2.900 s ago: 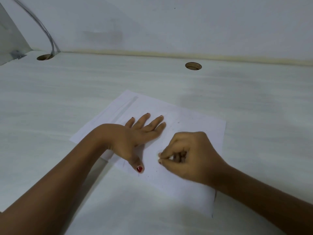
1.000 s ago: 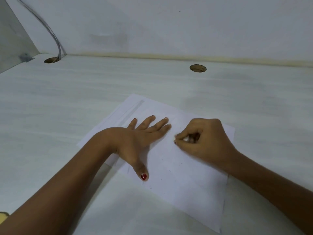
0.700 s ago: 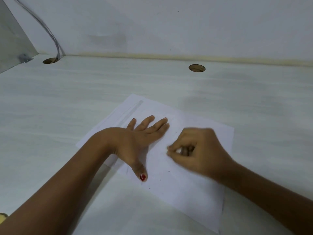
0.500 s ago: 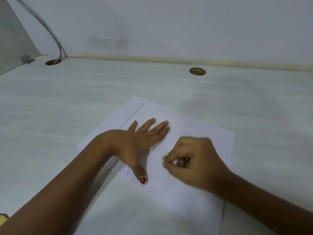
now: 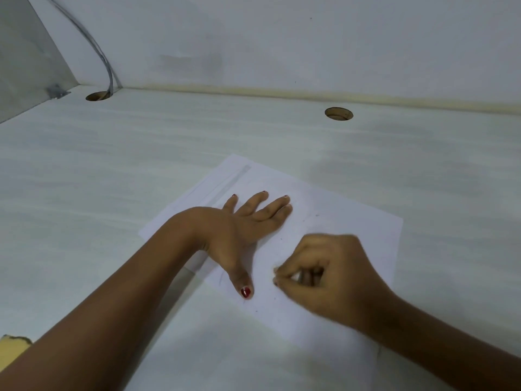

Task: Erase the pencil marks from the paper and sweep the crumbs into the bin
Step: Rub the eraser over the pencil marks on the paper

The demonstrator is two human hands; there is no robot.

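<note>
Right hand: the right hand (image 5: 324,280) was curled, thumb and fingertips pinching a small pale eraser (image 5: 295,276). The eraser was mostly hidden and blurred, and the hand sat at 4 o'clock from the other hand.
Left hand: the left hand (image 5: 248,224) was spread flat with its fingers straight toward 1 o'clock, palm and thumb pressing the sheet down.
Eraser, handling: it was judged small, soft and grippy. It would best be pinched low, near the rubbing end, so it would not bend or roll out.
Paper: the paper (image 5: 346,230) was one white sheet lying flat and skewed on the counter (image 5: 141,170) under both hands, its far corner toward 12 o'clock.
Paper, handling: it looked thin, light and limp, likely to slide or buckle under rubbing. A flat press just beside the rubbed patch seemed safer than pinching an edge.
Pencil marks: they were too faint to make out.
Crumbs: a few dark specks (image 5: 317,215) lay on the sheet at 12 o'clock from the right hand. They were judged nearly weightless and easily scattered, so a slow sweep with the hand's edge would suit.
Bin: it was not in view.
Beyond: round holes (image 5: 338,113) were cut in the counter at 12 and 10 o'clock, with a cable (image 5: 107,71) entering the one at 10 o'clock.
</note>
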